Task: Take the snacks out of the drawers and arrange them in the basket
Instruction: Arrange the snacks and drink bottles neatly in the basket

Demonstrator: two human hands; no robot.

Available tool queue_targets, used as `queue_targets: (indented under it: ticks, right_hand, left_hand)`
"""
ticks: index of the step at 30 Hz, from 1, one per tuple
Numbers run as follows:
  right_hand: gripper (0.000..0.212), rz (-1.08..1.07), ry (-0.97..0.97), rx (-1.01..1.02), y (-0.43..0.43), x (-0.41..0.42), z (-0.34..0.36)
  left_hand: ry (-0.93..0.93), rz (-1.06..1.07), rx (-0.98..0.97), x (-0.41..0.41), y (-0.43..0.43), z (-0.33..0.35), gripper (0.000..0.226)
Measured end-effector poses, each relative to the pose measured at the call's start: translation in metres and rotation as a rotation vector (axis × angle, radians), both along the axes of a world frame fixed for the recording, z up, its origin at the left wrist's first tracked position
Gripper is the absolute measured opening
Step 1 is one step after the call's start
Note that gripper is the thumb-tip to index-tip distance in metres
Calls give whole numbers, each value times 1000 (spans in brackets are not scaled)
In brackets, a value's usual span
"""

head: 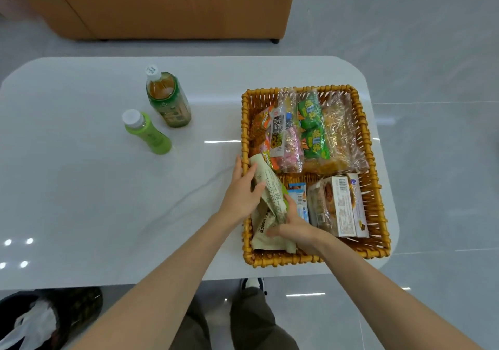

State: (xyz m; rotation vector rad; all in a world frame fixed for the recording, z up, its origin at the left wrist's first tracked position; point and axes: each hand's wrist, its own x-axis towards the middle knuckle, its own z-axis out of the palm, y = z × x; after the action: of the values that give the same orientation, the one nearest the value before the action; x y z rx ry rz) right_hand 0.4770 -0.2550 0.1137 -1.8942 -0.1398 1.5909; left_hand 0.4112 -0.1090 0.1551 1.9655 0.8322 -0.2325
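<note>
Now both hands, left hand point(241, 193), right hand point(293, 228), gripping beige packet point(270, 206) in basket point(378, 187).

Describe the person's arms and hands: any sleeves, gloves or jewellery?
Both arms are bare all the way to the picture's lower edge, so no sleeves show. The left hand and right hand wear no gloves, and no rings, watch or bracelet can be seen on the fingers or wrists. Lower down, brownish trousers and a dark-and-white shoe show.
</note>
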Motion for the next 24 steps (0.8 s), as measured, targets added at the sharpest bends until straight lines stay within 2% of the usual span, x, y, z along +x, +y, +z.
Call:
queue_targets:
  ticks: [2, 6, 9, 12, 17, 20, 24]
  right_hand:
    - [133, 41, -21, 33, -1, -5, -3]
    - [120, 69, -126, 66, 5, -16, -11]
    - [116, 179, -213, -22, 14, -17, -15]
    - [119, 193, -198, 41, 7, -11, -11]
    - [74, 72, -406, 211, 4, -11, 8]
    - [67, 64, -385, 229, 14, -21, 8]
    - [71, 41, -318, 200, 22, -24, 2]
  left_hand:
    - [5, -3, 28, 3, 3, -3, 60]
    - [4, -38, 42, 0, 5, -9, 63]
    - [7, -41, -9, 1, 7, -8, 64]
    - [-20, 0, -65, -1, 7, -5, 63]
    - [-153, 204, -171, -13, 4, -2, 58]
    - [-168, 264, -205, -19, 6, -3, 59]
    - [-139, 272, -241, -18, 7, -1, 59]
